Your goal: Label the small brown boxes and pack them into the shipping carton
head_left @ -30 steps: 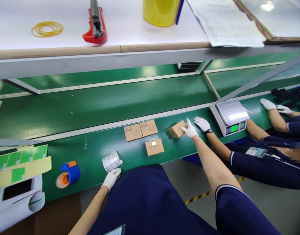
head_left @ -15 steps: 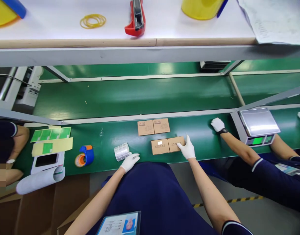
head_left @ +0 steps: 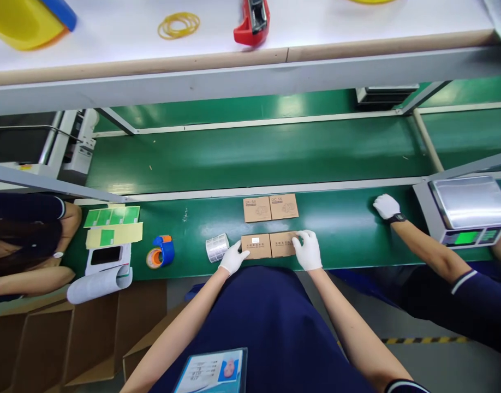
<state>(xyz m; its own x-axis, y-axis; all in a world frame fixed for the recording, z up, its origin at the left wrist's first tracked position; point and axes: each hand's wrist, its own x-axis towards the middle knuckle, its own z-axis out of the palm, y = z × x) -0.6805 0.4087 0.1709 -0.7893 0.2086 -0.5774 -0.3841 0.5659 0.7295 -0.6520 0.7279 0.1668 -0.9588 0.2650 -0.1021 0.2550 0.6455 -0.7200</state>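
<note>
Two boxes (head_left: 267,248) by the desk's (head_left: 344,240) near edge are now held at both ends, left hand (head_left: 233,258) having joined right hand's (head_left: 308,251) grip.

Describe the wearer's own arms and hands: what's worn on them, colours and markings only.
The left hand and right hand each wear a plain white glove reaching about to the wrist. The forearms are uncovered. At the bottom edge shows a dark blue right sleeve with white trim; the left sleeve is out of view.
</note>
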